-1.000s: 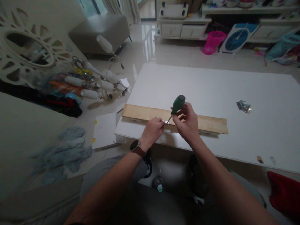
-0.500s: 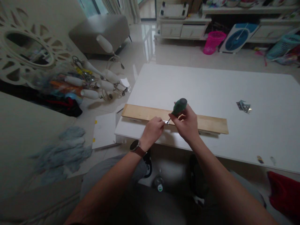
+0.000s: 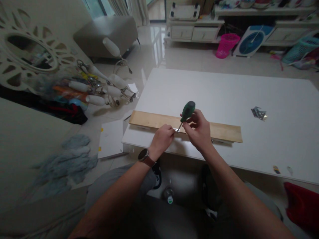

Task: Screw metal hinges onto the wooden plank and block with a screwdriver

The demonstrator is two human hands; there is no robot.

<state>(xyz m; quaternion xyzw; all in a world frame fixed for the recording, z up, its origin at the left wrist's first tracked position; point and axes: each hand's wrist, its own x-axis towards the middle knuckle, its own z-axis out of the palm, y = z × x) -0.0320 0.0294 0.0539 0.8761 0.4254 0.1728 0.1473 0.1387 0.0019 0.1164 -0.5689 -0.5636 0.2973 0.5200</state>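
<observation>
The right hand (image 3: pixel 200 131) grips a green-handled metal screwdriver (image 3: pixel 188 111), tip down on a small silver metal bracket (image 3: pixel 177 130); the left hand (image 3: pixel 161 138) pinches the bracket's left end — at the near side of a long pale wooden plank (image 3: pixel 224 131), along the near edge of the white counter (image 3: pixel 224 96).

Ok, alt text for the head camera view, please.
The right hand holds a green-handled screwdriver against a silver metal plate at the edge of a long pale wooden board; the left hand touches the plate. Below is a white surface.
</observation>
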